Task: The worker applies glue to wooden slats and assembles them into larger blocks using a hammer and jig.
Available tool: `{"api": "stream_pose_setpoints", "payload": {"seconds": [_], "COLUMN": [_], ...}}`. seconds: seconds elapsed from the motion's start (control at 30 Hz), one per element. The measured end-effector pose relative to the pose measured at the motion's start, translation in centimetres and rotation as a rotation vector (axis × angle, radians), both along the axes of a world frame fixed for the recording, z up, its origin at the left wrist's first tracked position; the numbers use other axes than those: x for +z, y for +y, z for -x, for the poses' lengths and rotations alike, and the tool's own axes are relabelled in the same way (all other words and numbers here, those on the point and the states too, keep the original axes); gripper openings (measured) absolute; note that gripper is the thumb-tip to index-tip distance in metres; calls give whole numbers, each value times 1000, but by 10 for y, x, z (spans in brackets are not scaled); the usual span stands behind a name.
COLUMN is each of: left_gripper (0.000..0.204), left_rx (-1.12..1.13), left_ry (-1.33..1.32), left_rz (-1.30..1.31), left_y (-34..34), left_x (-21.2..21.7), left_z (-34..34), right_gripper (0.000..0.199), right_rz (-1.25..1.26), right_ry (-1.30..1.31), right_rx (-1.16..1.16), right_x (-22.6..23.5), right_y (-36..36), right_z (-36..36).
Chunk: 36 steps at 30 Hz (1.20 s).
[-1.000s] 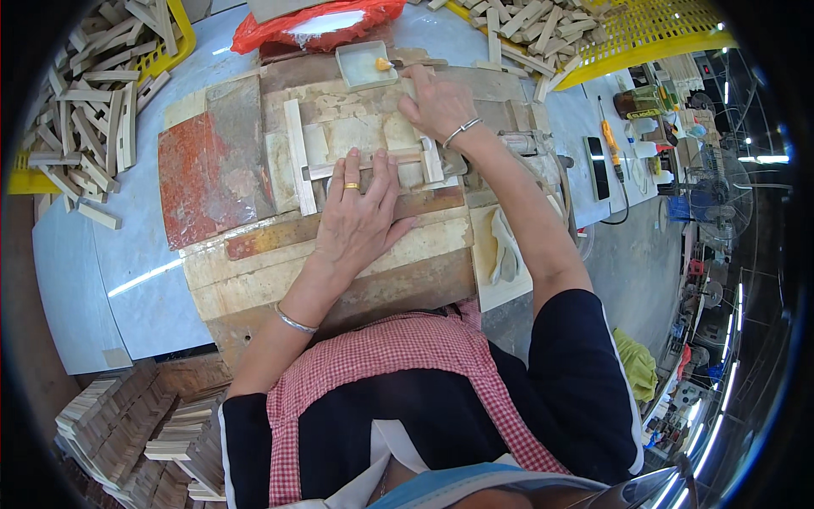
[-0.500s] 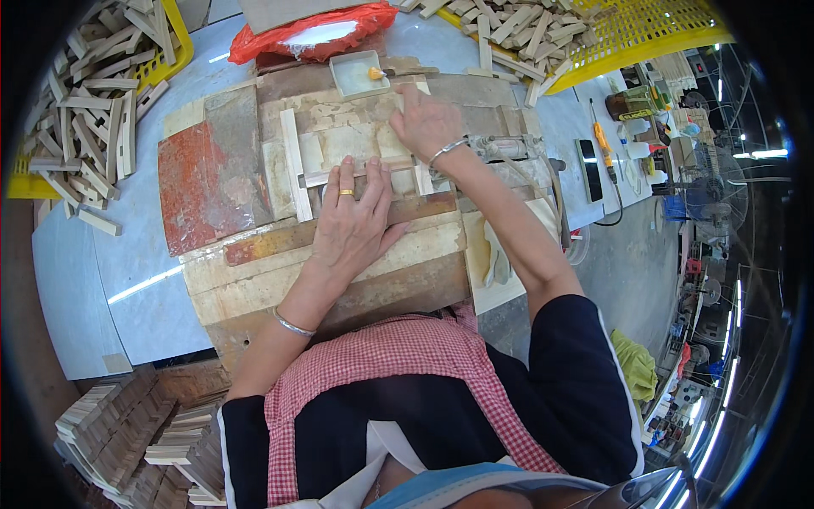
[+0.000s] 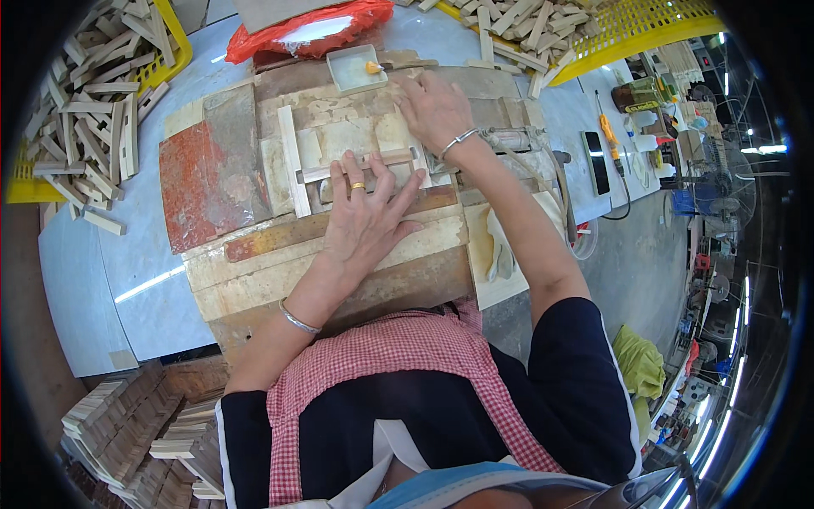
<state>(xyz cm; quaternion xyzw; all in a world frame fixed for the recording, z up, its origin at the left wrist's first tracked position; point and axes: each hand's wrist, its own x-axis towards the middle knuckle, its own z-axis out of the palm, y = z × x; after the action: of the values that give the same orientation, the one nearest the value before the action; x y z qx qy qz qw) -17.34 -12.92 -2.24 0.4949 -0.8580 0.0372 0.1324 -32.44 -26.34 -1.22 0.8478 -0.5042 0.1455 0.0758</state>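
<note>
1. We see the left hand (image 3: 366, 222) lying flat with its fingers spread, palm down, pressing on a thin wooden strip (image 3: 360, 166) that lies across the worn work board (image 3: 280, 263); it grips nothing.
2. The right hand (image 3: 434, 106) rests further up the board, fingers together and laid flat on the wood just past the strip's right end; we cannot tell whether anything is under its palm.
3. A pale upright slat (image 3: 292, 161) meets the strip's left end, forming a corner.
4. Just above the hands sits a small shallow tray (image 3: 356, 69), and behind it a red plastic bag (image 3: 309, 30).
5. Yellow crates (image 3: 644, 34) hold loose wooden pieces (image 3: 85, 127) on both far sides of the table (image 3: 110, 271).
6. Stacked wood blocks (image 3: 127, 424) lie at lower left.
</note>
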Motion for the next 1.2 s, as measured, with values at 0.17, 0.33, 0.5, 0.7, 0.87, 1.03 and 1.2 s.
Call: {"api": "stream_pose_setpoints", "payload": {"seconds": [0.17, 0.33, 0.5, 0.7, 0.87, 1.03, 1.2], "left_gripper": [69, 67, 72, 78, 76, 75, 63], "left_rx": [27, 4, 13, 28, 14, 21, 21], "left_ry": [43, 92, 136, 219, 243, 239, 247], "left_rz": [14, 28, 22, 9, -5, 4, 65], "left_y": [4, 4, 5, 5, 8, 12, 10], "left_x": [-4, -6, -11, -18, -17, -19, -21], "left_z": [-13, -13, -22, -22, -21, -21, -25], "right_gripper": [21, 29, 45, 43, 37, 36, 40], "right_rz": [71, -135, -72, -144, -62, 22, -92], "right_ry": [-303, -226, 18, -300, -306, -192, -262], "right_rx": [91, -79, -198, -187, 196, 249, 388], "right_x": [32, 23, -6, -8, 20, -6, 17], "right_y": [31, 136, 194, 160, 96, 46, 35], "right_z": [33, 106, 123, 125, 39, -1, -46]}}
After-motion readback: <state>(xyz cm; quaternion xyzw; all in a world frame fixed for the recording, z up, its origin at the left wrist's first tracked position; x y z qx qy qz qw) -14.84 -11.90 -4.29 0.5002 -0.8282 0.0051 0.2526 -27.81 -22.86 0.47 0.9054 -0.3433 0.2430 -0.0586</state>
